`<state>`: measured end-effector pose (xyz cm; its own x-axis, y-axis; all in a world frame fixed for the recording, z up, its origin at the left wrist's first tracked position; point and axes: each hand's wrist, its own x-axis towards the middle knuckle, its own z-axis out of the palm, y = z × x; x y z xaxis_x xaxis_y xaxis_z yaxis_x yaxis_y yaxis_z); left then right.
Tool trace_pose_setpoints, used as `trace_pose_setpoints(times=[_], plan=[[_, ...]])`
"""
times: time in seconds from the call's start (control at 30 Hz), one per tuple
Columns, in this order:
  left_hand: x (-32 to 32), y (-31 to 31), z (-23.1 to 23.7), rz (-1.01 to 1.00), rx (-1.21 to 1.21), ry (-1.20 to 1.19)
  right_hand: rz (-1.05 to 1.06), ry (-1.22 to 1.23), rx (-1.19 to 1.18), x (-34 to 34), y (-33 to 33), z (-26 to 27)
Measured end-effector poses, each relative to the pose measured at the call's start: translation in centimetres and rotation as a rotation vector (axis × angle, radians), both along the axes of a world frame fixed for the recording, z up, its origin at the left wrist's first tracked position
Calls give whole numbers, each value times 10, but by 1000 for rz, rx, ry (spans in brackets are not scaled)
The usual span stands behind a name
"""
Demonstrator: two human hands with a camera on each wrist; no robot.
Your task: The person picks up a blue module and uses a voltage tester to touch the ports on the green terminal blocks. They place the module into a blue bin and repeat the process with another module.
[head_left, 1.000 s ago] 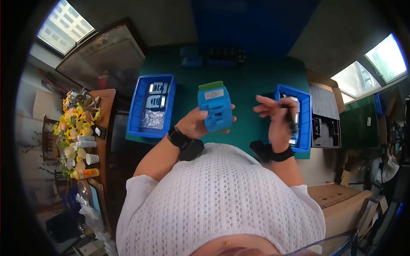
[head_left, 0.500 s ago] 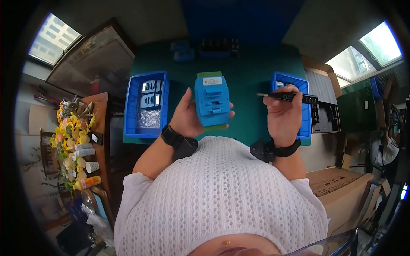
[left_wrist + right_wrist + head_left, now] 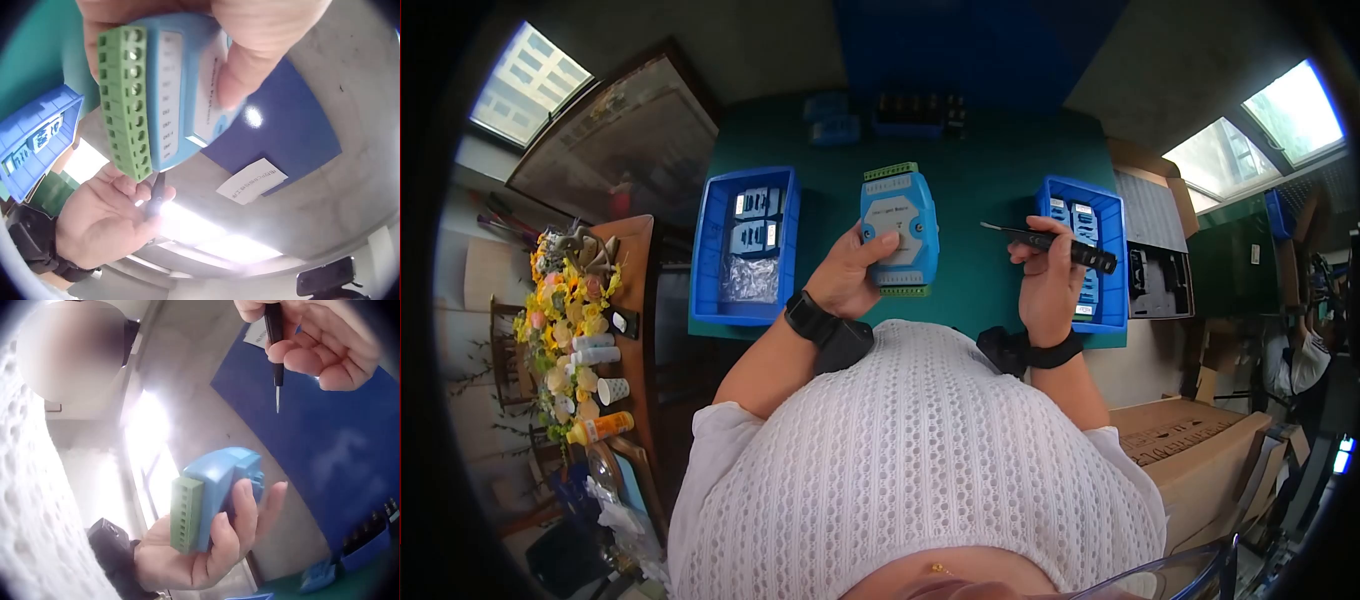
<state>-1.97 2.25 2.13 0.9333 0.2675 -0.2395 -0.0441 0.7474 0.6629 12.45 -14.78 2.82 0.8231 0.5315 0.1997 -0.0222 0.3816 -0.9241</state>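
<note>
Head view: gripping a blue module (image 3: 910,222) above the counter (image 3: 985,165) with curled fingers of the left hand (image 3: 847,278) — pinching a screwdriver (image 3: 1025,236) in the right hand (image 3: 1048,295). Left wrist view: pressing thumb to module face. Right wrist view: holding screwdriver tip clear of module.

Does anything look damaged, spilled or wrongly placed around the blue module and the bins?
Nothing stands out. The left hand holds the blue module, a green terminal block at each end; the right hand holds a screwdriver apart from it. Both blue bins stand upright; no spill or damage shows.
</note>
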Motion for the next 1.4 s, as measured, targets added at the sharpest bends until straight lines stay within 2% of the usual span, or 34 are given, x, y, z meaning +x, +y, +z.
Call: trace_pose_setpoints(times=[0.07,0.13,0.17,0.27,0.37,0.6,0.7,0.77,0.9,1.0,1.1,1.4], plan=[[-5,-1,0,6,6,61,-13,91,58,5,-2,1],[-6,-6,13,28,119,53,-28,192,108,11,-5,4],[-7,-9,20,38,174,48,-8,186,143,14,-6,6],[-10,-14,30,79,596,-30,28,140,223,17,-9,19],[-15,-16,36,44,722,-62,40,48,238,12,-9,38],[-21,-21,39,-29,680,-131,175,-110,277,-7,-5,54],[-21,-19,37,11,775,-166,215,-111,296,-13,-2,54],[-20,-18,37,46,941,-200,196,-114,214,-16,-5,58],[-19,-17,42,107,1220,-291,207,-186,293,-17,-6,61],[-21,-20,46,109,1246,-284,195,-405,287,-12,-8,62],[-24,-21,49,50,1287,-285,141,-500,236,-16,-10,63],[-24,-28,50,63,1330,-303,154,-529,258,-18,-14,64]])
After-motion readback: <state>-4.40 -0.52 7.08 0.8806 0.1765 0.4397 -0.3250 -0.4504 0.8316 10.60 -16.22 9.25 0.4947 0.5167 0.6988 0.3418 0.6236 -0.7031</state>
